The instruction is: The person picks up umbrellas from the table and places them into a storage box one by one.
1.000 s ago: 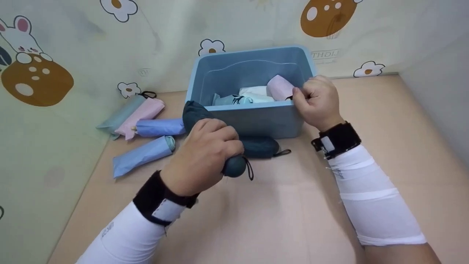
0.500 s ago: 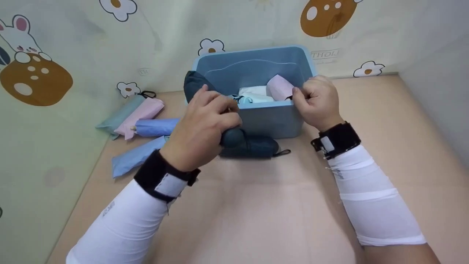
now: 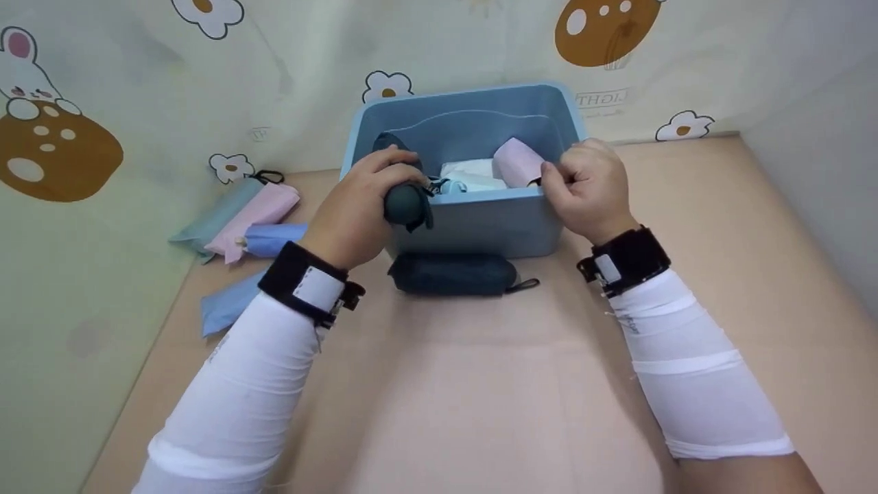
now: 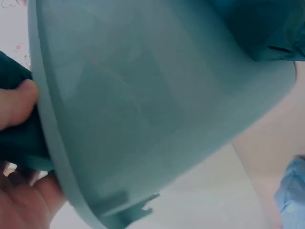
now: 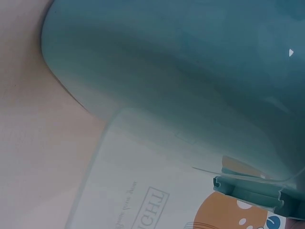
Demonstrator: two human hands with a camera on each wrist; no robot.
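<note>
My left hand [image 3: 353, 209] grips a dark green folded umbrella [image 3: 405, 204] at the left front rim of a blue plastic bin [image 3: 487, 230]. The umbrella's rounded handle end faces me, and its far end is inside the bin. In the left wrist view, the thumb and fingers lie around the dark green umbrella fabric [image 4: 24, 143] beside the bin's rim [image 4: 47, 119]. My right hand [image 3: 595, 192] holds the bin's right front rim with curled fingers. Inside the bin lie a pink folded umbrella [image 3: 518, 163] and some white and light blue bundles [image 3: 473, 180].
Another dark green folded umbrella [image 3: 456, 274] lies along the bin's front. To the left lie a grey-green one [image 3: 223, 213], a pink one [image 3: 257, 219], a blue one [image 3: 271, 240] and a light blue one [image 3: 230, 302], partly behind my left arm. A patterned sheet [image 3: 302, 82] hangs behind.
My left hand has lifted the dark green umbrella from in front of the bin, up and over its front rim. The right hand has stayed on the rim.
</note>
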